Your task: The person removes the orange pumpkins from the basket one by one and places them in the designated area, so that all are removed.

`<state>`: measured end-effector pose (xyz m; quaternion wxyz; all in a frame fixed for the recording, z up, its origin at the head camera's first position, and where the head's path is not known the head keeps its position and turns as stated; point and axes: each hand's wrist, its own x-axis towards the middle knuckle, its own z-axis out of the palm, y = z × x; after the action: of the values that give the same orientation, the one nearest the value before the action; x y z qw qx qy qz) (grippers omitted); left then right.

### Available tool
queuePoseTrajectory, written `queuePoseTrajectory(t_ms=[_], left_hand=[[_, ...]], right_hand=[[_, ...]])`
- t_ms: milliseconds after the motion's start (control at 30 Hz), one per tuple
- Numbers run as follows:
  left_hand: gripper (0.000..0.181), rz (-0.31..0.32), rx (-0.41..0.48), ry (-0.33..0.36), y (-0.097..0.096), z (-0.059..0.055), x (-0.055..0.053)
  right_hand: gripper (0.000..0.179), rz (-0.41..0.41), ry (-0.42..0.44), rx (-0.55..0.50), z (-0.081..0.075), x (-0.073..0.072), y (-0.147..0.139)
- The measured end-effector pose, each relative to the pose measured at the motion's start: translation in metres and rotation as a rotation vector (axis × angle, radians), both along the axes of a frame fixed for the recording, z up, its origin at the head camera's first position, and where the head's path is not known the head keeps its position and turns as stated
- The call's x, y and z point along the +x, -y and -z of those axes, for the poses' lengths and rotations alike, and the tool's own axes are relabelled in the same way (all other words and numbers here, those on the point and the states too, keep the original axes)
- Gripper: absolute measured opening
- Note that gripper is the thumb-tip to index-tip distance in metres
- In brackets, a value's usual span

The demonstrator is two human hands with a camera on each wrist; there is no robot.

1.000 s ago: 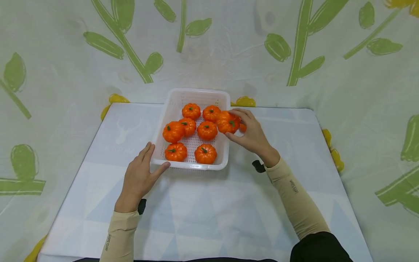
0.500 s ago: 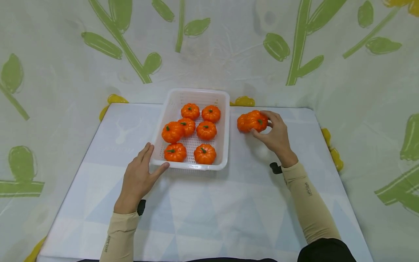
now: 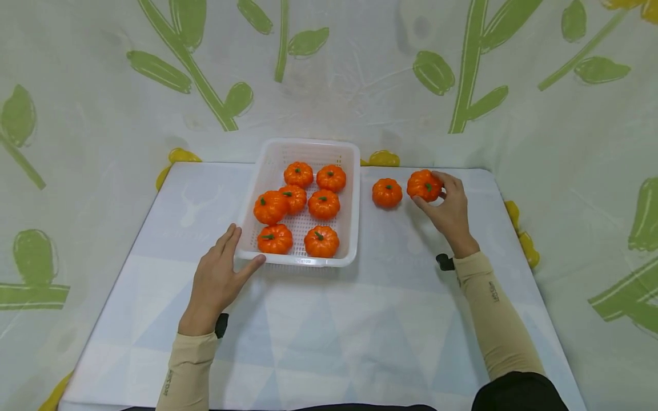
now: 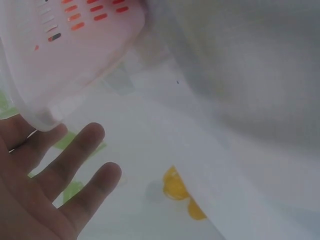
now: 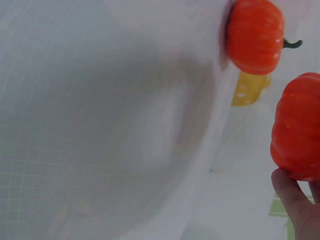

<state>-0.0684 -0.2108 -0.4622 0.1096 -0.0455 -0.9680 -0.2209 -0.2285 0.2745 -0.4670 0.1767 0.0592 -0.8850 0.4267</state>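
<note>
My right hand [image 3: 449, 211] grips a small orange pumpkin [image 3: 424, 185] with a green stem, right of the basket. In the right wrist view the held pumpkin [image 5: 300, 127] shows at the right edge, a finger against its lower side. Another pumpkin [image 3: 387, 193] sits on the table between the basket and that hand. My left hand [image 3: 216, 279] rests at the near left corner of the white plastic basket [image 3: 298, 260], fingers straight and spread, thumb along the front rim. Several pumpkins lie inside, one of them [image 3: 322, 242] near the front. In the left wrist view, fingers [image 4: 80, 150] touch the basket's corner [image 4: 45, 117].
A table [image 3: 329, 331] with a pale blue triangle-patterned cover carries everything. Behind it and at both sides hangs a light curtain [image 3: 360, 85] printed with green leaves and yellow flowers.
My right hand has carried the held pumpkin rightward from over the basket's right rim, past the pumpkin on the table, which now shows apart from it. The left hand stays put.
</note>
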Motion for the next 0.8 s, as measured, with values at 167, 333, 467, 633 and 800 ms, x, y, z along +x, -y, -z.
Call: queuePoseTrajectory(t_ms=[167, 333, 467, 633, 800], left_hand=[[0.095, -0.002, -0.001, -0.001, 0.0, 0.0, 0.0], [0.094, 0.001, 0.0, -0.007, -0.001, -0.001, 0.001], [0.094, 0.0, 0.003, -0.003, -0.001, -0.002, 0.001], [0.093, 0.0, -0.001, -0.007, -0.002, -0.002, 0.001], [0.094, -0.003, -0.005, -0.006, -0.002, -0.002, 0.001]], right_hand=[[0.071, 0.002, 0.089, 0.017, 0.008, -0.007, -0.003], [0.07, 0.008, 0.15, 0.062, 0.015, -0.014, -0.005], [0.069, 0.026, 0.177, 0.093, 0.02, -0.019, -0.005], [0.071, 0.047, 0.227, 0.1, 0.022, -0.025, -0.002], [0.078, 0.056, 0.301, 0.094, 0.025, -0.029, -0.001]])
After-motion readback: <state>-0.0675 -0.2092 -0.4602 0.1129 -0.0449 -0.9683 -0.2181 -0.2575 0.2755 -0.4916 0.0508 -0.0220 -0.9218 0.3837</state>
